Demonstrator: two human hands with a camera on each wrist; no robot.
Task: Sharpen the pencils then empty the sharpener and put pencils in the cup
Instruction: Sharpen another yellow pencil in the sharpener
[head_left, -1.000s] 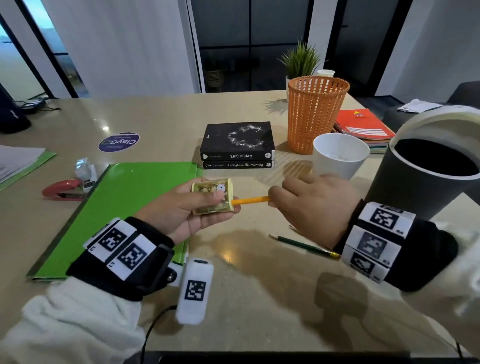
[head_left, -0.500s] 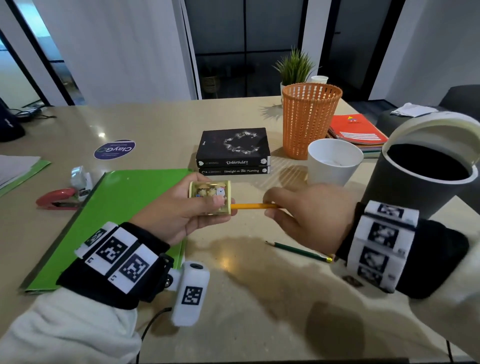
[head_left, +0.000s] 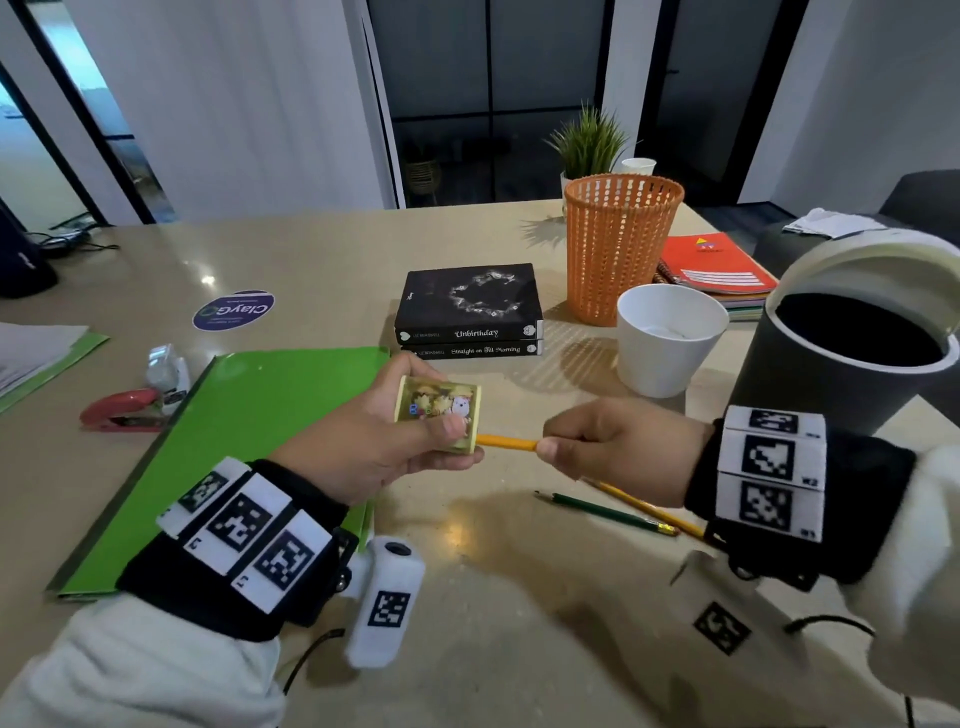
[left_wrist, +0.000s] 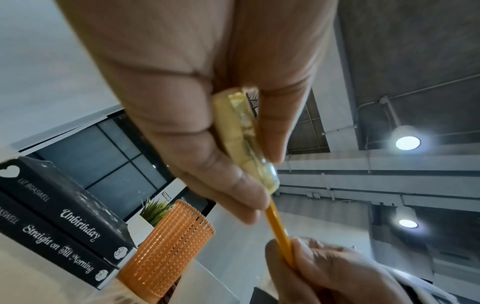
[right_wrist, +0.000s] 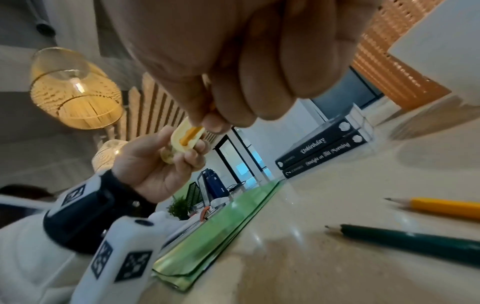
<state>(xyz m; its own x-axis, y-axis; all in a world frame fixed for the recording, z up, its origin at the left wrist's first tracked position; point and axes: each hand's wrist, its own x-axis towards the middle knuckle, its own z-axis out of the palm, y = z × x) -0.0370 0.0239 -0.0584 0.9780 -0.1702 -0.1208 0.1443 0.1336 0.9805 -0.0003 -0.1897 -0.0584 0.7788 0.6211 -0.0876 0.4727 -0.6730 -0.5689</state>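
My left hand (head_left: 395, 447) grips a small yellow box sharpener (head_left: 439, 413) with a cartoon picture on top, held above the table. An orange pencil (head_left: 506, 443) sticks into the sharpener's right end; my right hand (head_left: 587, 452) pinches its shaft close to the sharpener. The left wrist view shows the sharpener (left_wrist: 242, 139) edge-on with the pencil (left_wrist: 279, 230) running down to my right fingers. On the table below my right wrist lie a green pencil (head_left: 605, 513) and a yellow pencil (head_left: 649, 512). A white cup (head_left: 667, 340) stands behind my right hand.
A dark bin (head_left: 852, 364) with an open white lid stands at the right. An orange mesh basket (head_left: 621, 244) and two stacked black books (head_left: 470, 312) stand behind. A green folder (head_left: 228, 457) lies at the left, with a red stapler (head_left: 122, 410) beyond it.
The sharpener has turned in my left hand, so its picture face shows more fully. My right hand has rolled on the pencil and stays pinched near the sharpener. The head view has shifted.
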